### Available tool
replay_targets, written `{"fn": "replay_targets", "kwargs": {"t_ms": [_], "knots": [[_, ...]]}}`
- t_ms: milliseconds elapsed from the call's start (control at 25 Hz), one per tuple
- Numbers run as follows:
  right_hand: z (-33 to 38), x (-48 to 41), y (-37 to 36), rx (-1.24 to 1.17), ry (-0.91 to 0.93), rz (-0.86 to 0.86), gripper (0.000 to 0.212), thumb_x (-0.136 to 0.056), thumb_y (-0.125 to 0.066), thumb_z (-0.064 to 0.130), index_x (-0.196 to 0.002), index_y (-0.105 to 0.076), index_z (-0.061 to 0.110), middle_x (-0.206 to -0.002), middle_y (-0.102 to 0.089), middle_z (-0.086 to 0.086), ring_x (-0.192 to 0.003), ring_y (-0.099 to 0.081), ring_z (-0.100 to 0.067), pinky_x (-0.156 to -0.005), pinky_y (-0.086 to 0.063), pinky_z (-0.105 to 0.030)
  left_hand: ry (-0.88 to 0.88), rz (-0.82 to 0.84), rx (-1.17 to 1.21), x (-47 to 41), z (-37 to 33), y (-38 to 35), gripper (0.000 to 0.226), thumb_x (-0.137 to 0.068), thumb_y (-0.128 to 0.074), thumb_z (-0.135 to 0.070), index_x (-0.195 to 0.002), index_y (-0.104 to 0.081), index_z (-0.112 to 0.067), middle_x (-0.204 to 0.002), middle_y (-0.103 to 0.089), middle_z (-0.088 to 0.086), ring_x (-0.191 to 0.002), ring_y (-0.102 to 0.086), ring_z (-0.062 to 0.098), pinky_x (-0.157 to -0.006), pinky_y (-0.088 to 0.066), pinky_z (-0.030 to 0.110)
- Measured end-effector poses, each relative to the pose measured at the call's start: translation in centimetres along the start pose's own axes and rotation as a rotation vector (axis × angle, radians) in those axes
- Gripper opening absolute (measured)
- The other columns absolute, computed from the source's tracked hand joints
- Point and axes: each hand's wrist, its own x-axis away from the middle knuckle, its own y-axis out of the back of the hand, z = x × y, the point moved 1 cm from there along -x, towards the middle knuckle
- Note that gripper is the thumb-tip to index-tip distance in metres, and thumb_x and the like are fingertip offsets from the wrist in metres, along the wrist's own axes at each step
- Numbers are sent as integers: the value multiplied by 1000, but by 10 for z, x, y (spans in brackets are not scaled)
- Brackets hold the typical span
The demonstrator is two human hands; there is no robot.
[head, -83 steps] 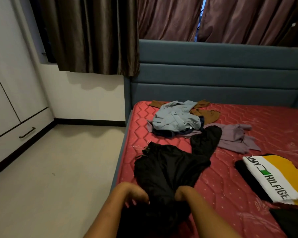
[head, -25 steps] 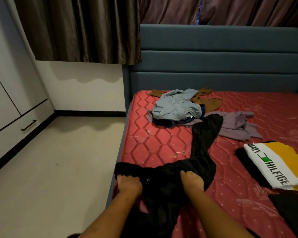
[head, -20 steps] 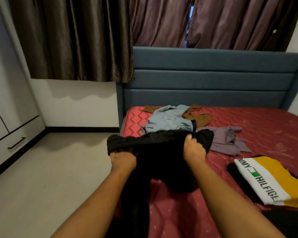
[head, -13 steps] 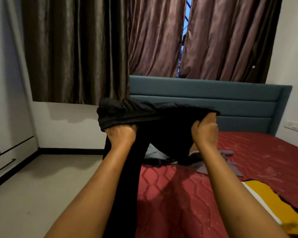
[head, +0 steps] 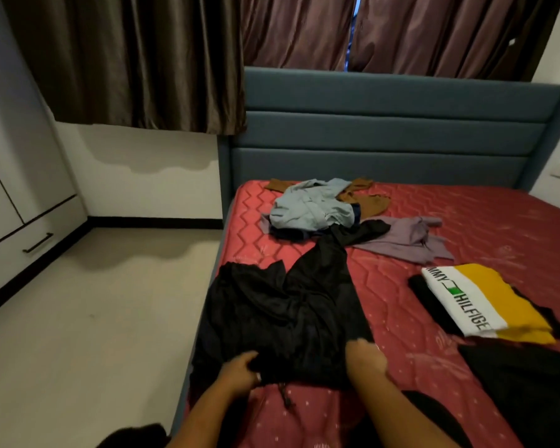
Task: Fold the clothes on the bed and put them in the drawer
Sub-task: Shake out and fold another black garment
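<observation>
Black trousers (head: pixel 282 321) lie spread on the red mattress (head: pixel 485 227) near its left edge, one leg stretching away toward the pile. My left hand (head: pixel 240 371) grips the waistband at its near left corner. My right hand (head: pixel 366 357) holds the near right corner of the waistband, fingers curled into the cloth. A drawstring hangs below the waist. A folded white, yellow and black shirt (head: pixel 479 299) lies to the right. Farther back sits a pile with a light blue shirt (head: pixel 311 205), a brown garment (head: pixel 366 198) and a lilac garment (head: pixel 404 237).
A white wardrobe with a bottom drawer (head: pixel 29 247) and black handle stands at the left across bare floor (head: pixel 94 318). The blue headboard (head: pixel 385 130) and dark curtains close the back. More black cloth (head: pixel 530 383) lies at the near right.
I lifted the black trousers by the waistband high in the air, then laid them back down flat on the mattress. Both hands kept their grip on the waistband.
</observation>
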Motion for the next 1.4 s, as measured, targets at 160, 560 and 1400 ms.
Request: {"fn": "replay_targets", "kwargs": {"t_ms": [160, 560, 1400], "knots": [[24, -12, 4, 47, 142, 43, 39, -96, -41, 9, -132, -52, 18, -134, -51, -6, -126, -46, -27, -96, -44, -41, 98, -371, 81, -2, 4, 13, 19, -78, -71, -16, -90, -57, -21, -113, -62, 11, -101, -60, 28, -85, -47, 29], [-1, -33, -36, -44, -2, 149, 54, -94, -45, 19, -141, -30, 40, -154, -19, -4, -140, -19, -38, -109, -14, -64, 206, -457, 171, -20, 25, -12, 21, -86, -49, 4, -92, -55, -15, -111, -46, 19, -88, -54, 35, -85, -47, 36], [23, -25, 95, -879, 351, -35, 56, -75, -31, -20, -109, -70, 1, -122, -60, -6, -108, -54, -18, -92, -43, -27, -94, -296, 1194, 21, -88, 62, 13, -91, -61, -18, -78, -59, -17, -86, -63, 6, -85, -59, 23, -76, -46, 36]]}}
